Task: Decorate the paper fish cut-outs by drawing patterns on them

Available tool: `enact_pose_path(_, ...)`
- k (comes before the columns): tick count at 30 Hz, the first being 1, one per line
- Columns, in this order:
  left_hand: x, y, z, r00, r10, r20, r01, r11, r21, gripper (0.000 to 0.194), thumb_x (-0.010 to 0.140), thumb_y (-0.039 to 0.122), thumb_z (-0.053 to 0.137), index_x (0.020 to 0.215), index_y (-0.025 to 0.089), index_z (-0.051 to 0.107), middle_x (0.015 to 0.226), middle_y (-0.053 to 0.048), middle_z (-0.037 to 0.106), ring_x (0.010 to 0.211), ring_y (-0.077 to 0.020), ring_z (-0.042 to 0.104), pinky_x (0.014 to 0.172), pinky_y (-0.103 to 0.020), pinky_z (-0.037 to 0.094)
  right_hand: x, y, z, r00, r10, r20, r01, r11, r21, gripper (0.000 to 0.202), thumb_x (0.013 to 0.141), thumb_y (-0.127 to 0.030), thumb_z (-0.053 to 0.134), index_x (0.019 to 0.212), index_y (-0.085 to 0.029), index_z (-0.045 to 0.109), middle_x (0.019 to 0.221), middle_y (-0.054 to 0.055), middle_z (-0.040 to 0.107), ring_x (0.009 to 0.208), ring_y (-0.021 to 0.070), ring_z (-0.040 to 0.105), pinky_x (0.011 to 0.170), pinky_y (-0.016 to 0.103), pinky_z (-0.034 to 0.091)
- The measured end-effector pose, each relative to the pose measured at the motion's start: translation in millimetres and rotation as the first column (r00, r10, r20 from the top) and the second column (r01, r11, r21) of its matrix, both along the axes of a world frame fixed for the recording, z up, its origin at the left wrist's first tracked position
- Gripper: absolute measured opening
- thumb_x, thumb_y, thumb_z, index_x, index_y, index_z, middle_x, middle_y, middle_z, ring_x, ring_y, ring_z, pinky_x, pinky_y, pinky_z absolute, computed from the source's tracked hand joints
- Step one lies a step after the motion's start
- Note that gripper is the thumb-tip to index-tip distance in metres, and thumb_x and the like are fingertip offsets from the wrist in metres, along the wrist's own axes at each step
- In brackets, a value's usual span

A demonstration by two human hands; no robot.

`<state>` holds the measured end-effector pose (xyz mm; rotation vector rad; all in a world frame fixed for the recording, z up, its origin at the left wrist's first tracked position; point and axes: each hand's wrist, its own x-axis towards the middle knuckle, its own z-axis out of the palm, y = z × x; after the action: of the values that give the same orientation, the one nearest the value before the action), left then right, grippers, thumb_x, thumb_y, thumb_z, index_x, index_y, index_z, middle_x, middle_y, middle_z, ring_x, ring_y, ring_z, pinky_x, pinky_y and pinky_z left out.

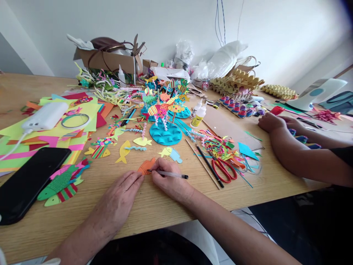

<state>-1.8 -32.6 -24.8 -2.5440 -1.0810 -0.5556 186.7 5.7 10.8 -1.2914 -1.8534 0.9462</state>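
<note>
An orange paper fish (146, 166) with dark drawn marks lies on the wooden table in front of me. My left hand (121, 193) rests flat on the table, its outstretched fingertips touching the fish's left edge. Pinched in my right hand (171, 181) is a clear-barrelled pen (173, 174) with a black end, its tip on the fish. Just beyond are a yellow paper fish (124, 151), a pale yellow and blue fish pair (170, 154) and a blue scalloped base (165, 133) with fish on curled pipe cleaners.
Red-handled scissors (224, 170), a black pencil (210, 166) and a thin wooden stick (202, 163) lie right of my hands. A black phone (30, 184) and a white power bank (47, 116) lie left. Glue bottles (198, 116) stand behind. Another person's arms (292, 154) rest at the right.
</note>
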Motion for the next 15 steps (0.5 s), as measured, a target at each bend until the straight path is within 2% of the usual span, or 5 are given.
enact_pose_path(7,1.3,-1.7,2.6,1.000,-0.004,0.013,0.005,1.000,-0.007,0.044,0.090,0.008,0.023,0.114,0.010,0.060,0.111,-0.011,0.064,0.104,-0.0213,0.059,0.089,-0.034,0.051,1.9,-1.4,0.2,1.000,0.008,-0.014,-0.008,1.000,0.006,0.013,0.068,-0.006,0.049,0.063,-0.018,0.049,0.056,-0.005,0.048,0.050,0.0077,0.043,0.049,0.019,0.033)
enact_pose_path(15,-2.2,-0.3,-4.4,1.000,0.021,0.012,-0.020,0.998,-0.056,0.045,0.089,0.007,0.025,0.119,0.014,0.058,0.116,-0.009,0.062,0.108,-0.0209,0.057,0.091,-0.034,0.050,0.0,-1.2,-0.2,1.000,-0.014,-0.012,0.014,1.000,0.021,0.011,0.070,-0.007,0.050,0.068,-0.018,0.052,0.058,-0.004,0.051,0.052,0.0086,0.047,0.051,0.019,0.035)
